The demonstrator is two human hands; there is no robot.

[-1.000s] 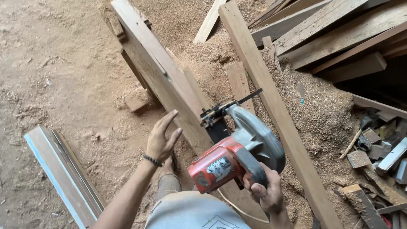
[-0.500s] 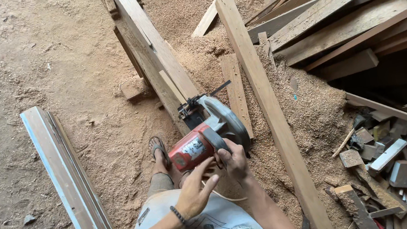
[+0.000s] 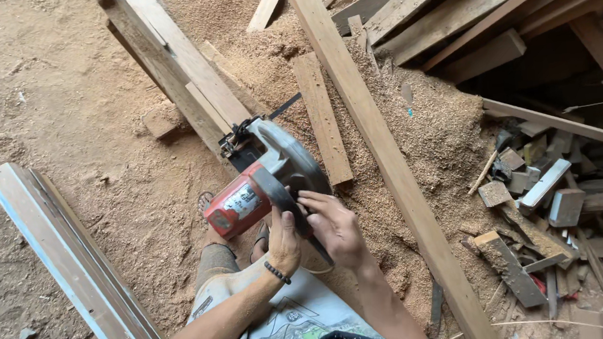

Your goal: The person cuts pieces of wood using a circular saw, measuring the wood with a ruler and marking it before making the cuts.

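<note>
Item one, circular saw (image 3: 262, 176): red motor housing, grey blade guard, black handle. I see it sitting on the near end of a long timber beam (image 3: 176, 64), directly ahead of both hands and touching them. Its long axis, from the red motor end across to the guard, runs lower left to upper right, roughly across the beam.

Item two, left hand (image 3: 284, 242): beaded wristband, thumb up, fingers wrapped about the black handle on the near side of the saw. I read it as closed on the handle, though the fingertips themselves are hidden behind it.

Item three, right hand (image 3: 336, 228): fingers (image 3: 312, 203) stretched forward and only half curled, their tips resting on the handle just under the grey guard. I cannot tell whether they grip or merely touch. Both hands are equally close; the left has the fuller hold.

Item four, long plank (image 3: 380, 155): lies just right of the right hand, running away up the frame, parallel to the beam.

Item five, short board (image 3: 322, 117): between beam and plank, beyond the fingers, on sawdust.

Item six, pale-edged moulding (image 3: 70, 262): well left of the left hand, on the dirt floor (image 3: 25, 84).

Item seven, offcut heap (image 3: 537, 200): far right of the fingers.
</note>
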